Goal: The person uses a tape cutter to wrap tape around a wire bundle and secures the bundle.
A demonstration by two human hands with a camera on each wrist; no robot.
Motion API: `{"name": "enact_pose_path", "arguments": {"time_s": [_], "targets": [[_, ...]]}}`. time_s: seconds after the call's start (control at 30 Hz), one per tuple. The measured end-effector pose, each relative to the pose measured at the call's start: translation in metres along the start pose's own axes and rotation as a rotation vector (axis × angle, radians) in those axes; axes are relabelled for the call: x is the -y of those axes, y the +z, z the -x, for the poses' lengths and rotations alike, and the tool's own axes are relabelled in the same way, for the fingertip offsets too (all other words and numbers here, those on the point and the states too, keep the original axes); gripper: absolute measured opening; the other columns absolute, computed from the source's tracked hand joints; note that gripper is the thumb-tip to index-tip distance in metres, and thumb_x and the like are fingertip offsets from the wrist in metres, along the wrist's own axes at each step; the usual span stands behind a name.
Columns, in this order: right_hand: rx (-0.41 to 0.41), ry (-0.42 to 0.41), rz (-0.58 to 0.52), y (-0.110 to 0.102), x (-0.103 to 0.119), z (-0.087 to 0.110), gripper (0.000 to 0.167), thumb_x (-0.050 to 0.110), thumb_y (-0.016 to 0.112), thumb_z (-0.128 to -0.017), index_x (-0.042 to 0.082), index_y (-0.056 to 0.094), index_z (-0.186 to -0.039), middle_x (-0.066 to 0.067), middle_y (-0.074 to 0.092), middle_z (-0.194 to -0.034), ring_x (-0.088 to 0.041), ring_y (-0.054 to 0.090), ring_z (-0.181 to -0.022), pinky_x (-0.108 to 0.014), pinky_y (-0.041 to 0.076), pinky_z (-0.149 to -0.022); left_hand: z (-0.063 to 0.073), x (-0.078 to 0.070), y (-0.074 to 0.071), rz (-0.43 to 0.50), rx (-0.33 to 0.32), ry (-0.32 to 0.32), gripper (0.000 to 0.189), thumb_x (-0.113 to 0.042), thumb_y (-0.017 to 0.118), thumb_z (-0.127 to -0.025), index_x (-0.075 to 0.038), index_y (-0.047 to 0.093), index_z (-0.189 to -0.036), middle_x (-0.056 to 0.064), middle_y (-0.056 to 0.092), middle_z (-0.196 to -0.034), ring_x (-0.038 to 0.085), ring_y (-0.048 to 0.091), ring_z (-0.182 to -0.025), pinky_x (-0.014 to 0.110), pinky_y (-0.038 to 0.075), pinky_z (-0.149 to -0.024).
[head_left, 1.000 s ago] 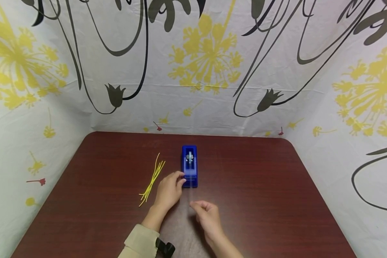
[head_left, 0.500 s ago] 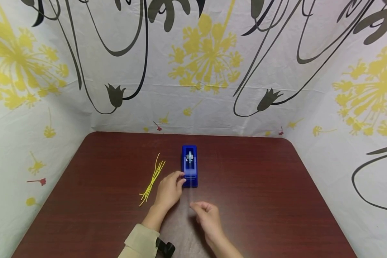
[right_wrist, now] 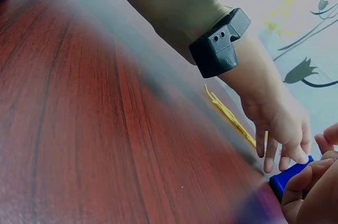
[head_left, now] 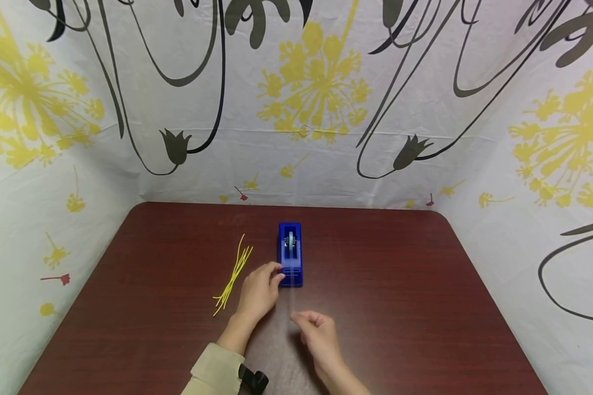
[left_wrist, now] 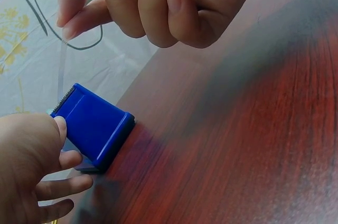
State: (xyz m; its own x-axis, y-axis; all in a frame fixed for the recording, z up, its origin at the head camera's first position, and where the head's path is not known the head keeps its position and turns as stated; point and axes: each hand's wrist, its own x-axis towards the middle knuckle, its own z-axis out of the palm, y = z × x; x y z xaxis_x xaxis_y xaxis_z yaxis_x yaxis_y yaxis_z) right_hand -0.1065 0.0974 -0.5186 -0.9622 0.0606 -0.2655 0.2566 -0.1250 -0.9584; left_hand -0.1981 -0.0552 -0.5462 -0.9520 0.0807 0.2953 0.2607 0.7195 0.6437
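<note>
Left hand is gripping blue tape dispenser by its left side, right hand is pinching clear tape strip

Soft, fairly even light lay over my table in the head view, with a greyish sheen at its near side. My right hand threw a soft-edged shadow beside it, and the tape strip I pinched was so clear (I could barely trace it) that it almost vanished. My left wrist's view looked hazy, a broad dark smear crossing the wood; the blue dispenser cast a bluish reflection. My right wrist's view washed out toward the top, with a pale blur slanting across.
</note>
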Motion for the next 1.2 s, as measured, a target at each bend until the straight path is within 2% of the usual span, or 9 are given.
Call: {"name": "enact_pose_path", "arguments": {"time_s": [0.43, 0.73, 1.2], "targets": [[0.012, 0.022, 0.0, -0.0016, -0.0002, 0.0006, 0.016, 0.008, 0.072, -0.09, 0.002, 0.071, -0.075, 0.007, 0.043, -0.052, -0.005, 0.037, -0.046, -0.019, 0.033, -0.05, -0.0004, 0.0013, 0.0007, 0.002, 0.004, -0.002, 0.018, -0.019, 0.067, -0.099, -0.012, 0.07, -0.115, -0.001, 0.065, -0.087, 0.013, 0.059, -0.073, 0.037, 0.051, -0.07], [0.012, 0.019, -0.008, -0.0007, -0.0022, 0.0023, 0.015, 0.007, 0.072, -0.09, -0.002, 0.071, -0.078, 0.005, 0.045, -0.053, -0.006, 0.039, -0.047, -0.021, 0.034, -0.051, -0.0008, 0.0015, 0.001, 0.016, -0.018, 0.013, 0.017, -0.018, 0.069, -0.097, -0.013, 0.071, -0.113, -0.004, 0.062, -0.082, 0.01, 0.056, -0.069, 0.035, 0.048, -0.068], [0.013, 0.017, -0.004, 0.0006, -0.0053, 0.0071, 0.015, 0.007, 0.073, -0.089, -0.006, 0.072, -0.083, 0.007, 0.044, -0.053, -0.005, 0.037, -0.047, -0.019, 0.033, -0.05, -0.0008, 0.0024, 0.001, 0.014, -0.015, 0.02, 0.016, -0.018, 0.069, -0.097, -0.012, 0.071, -0.112, -0.004, 0.062, -0.081, 0.011, 0.056, -0.069, 0.035, 0.048, -0.067]]}}
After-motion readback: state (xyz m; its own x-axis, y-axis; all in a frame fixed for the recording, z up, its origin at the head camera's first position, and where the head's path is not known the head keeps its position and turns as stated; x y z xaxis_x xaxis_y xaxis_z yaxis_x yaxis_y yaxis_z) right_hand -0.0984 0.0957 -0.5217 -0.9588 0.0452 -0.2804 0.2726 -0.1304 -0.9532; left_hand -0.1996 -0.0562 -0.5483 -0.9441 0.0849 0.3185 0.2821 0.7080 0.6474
